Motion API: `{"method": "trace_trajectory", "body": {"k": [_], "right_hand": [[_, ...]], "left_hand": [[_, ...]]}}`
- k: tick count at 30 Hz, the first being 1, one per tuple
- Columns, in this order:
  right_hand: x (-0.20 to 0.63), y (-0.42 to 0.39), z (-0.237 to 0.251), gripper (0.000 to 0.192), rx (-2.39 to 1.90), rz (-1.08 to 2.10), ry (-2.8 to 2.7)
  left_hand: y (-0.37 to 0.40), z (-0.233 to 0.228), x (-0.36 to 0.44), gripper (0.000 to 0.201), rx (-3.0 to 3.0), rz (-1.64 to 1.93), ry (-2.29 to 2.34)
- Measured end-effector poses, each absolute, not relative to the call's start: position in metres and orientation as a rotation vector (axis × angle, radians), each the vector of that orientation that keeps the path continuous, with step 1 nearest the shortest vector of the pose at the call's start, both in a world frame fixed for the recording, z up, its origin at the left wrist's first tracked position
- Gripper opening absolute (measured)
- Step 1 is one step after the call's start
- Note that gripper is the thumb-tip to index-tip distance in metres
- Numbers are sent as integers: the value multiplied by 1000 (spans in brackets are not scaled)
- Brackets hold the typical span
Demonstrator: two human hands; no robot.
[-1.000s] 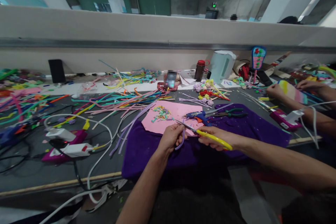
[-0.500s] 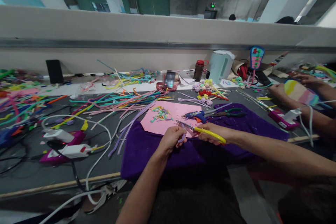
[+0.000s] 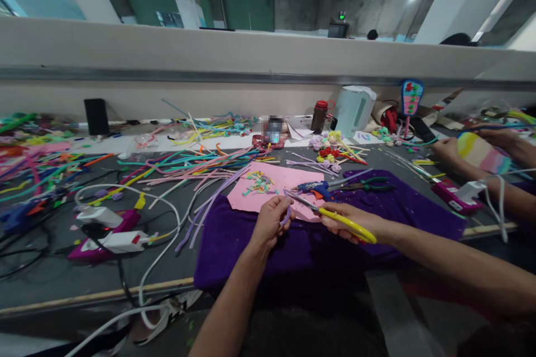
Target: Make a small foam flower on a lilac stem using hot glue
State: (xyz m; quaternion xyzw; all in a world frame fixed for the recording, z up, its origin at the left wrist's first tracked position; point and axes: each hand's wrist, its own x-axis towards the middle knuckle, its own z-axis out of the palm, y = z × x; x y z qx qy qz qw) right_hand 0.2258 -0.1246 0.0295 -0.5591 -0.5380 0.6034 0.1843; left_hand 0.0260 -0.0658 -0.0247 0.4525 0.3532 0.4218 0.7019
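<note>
Strip trimming: partly complete

Done: short pieces [image 3: 258, 183] lie in a loose heap on the pink sheet [image 3: 288, 174]; they appear to be finished cuts. Left: the purple strip [image 3: 287, 215], pinched in the left hand [image 3: 273, 218] above the front of the cloth [image 3: 228, 245], is not fully cut up. Long strips [image 3: 211, 204] beside the sheet remain uncut. The right hand [image 3: 338, 224] grips the scissors [image 3: 333, 216] by the yellow handles, blades towards the strip.

Not determinable: whether the blades touch the strip. The left fingers hide part of the strip; both forearms are cut off by the frame.
</note>
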Motion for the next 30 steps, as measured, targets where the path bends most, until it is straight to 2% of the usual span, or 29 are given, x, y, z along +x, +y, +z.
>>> {"method": "trace_trajectory", "body": {"k": [5,13,20,30], "right_hand": [[220,-124,29,47,-1576,1604,-1580],[219,-125,30,53,-1573,1638,-1551],[208,-129,36,41,-1489,1673,-1581],[215,-114,21,45,-1426,1739,-1562]], "left_hand": [[-66,-23,27,33,981,1005,801],[-68,-20,25,28,942,1151,790],[-69,-24,24,27,942,1113,842],[-70,-24,22,27,900,1039,891]]}}
